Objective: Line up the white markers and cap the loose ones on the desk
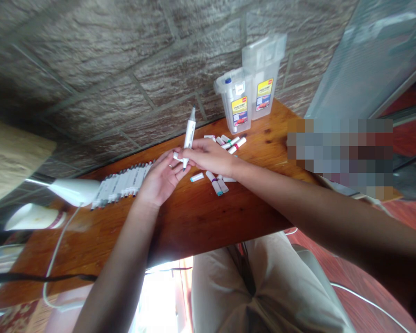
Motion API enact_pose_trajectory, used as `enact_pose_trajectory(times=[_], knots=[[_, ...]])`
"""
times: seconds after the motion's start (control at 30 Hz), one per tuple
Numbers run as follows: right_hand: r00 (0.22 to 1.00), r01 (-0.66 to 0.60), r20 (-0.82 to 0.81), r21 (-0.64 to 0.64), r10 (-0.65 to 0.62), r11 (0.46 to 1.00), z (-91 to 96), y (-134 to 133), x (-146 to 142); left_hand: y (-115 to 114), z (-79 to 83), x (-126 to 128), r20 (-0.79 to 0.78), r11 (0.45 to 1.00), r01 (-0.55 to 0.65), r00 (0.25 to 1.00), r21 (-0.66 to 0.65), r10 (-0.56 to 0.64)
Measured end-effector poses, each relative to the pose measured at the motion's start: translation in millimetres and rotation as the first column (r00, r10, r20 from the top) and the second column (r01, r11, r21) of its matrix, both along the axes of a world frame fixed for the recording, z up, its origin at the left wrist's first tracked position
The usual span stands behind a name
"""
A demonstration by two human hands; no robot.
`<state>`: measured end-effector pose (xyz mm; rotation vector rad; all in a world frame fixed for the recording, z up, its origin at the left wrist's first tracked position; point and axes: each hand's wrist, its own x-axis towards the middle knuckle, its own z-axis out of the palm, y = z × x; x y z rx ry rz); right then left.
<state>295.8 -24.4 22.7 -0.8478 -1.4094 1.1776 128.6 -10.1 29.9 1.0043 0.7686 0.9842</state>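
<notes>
My right hand [208, 156] pinches a white marker [189, 135] and holds it upright over the wooden table [194, 217]. Just below it my left hand [161, 178] lies palm up with its fingers spread, touching the marker's lower end. A row of several white markers [123, 184] lies side by side to the left of my left hand. Loose markers with coloured caps [217, 182] lie scattered under and behind my right hand.
Two clear plastic marker cases [251, 92] stand at the table's far edge against a stone-pattern wall. A white lamp head [74, 190] with a cable sits at the left. A blurred patch covers the table's right end. My knees show below the table's near edge.
</notes>
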Motion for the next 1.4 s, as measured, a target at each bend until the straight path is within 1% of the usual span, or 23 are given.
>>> enact_pose_trajectory(times=[0.3,0.6,0.8,0.93,1.07,1.23,1.4], knots=[[1.000,-0.008,0.006,0.010,0.008,1.000,0.5,-0.5,0.6,-0.7,0.6,-0.9,0.010,1.000,0.012,1.000,-0.004,-0.012],[1.000,-0.016,-0.021,-0.009,0.016,1.000,1.9,-2.1,0.5,-1.2,1.6,0.0,-0.042,1.000,-0.014,0.999,0.007,0.014],[0.998,-0.054,-0.038,-0.033,0.053,0.998,2.4,-2.7,-0.7,-1.5,2.6,-0.7,-0.048,1.000,-0.018,0.999,-0.001,0.018],[0.998,-0.047,-0.050,-0.047,0.045,0.998,3.1,-3.4,-1.3,-2.0,4.0,0.0,-0.025,1.000,-0.020,0.999,-0.008,0.020],[0.998,-0.048,-0.051,-0.042,0.046,0.998,3.1,-3.2,-0.8,-1.9,3.9,0.1,-0.042,1.000,-0.023,0.999,-0.003,0.023],[0.996,-0.063,-0.062,-0.027,0.061,0.998,2.7,-3.1,0.0,-1.2,2.7,-0.7,-0.018,1.000,-0.009,1.000,-0.012,0.008],[0.997,-0.029,-0.066,-0.024,0.027,0.999,4.7,-3.4,-0.6,-1.6,3.2,-0.2,-0.045,1.000,-0.022,0.999,-0.013,0.021]])
